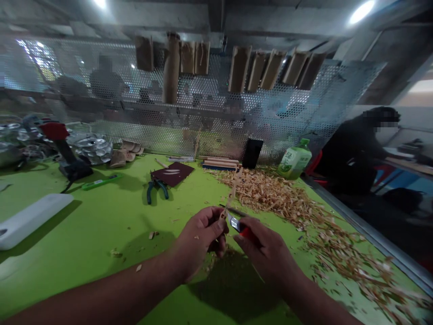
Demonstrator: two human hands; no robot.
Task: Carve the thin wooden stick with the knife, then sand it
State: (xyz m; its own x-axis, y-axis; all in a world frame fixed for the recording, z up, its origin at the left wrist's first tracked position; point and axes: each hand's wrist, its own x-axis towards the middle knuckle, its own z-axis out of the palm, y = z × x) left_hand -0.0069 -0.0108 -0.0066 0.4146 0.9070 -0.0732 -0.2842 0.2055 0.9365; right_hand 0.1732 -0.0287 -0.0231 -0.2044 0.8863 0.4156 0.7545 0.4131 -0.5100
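Workshop, heaped pale shavings point(277, 192), pliers point(163, 188), perforated metal partition point(216, 113)

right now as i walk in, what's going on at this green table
A person is seated or standing at the green table, holding a small wooden piece in the left hand. The right hand grips a red-handled utility knife, its blade at or very near that piece. Wood shavings spread across the table's right side. Pliers lie beside a dark red sheet.
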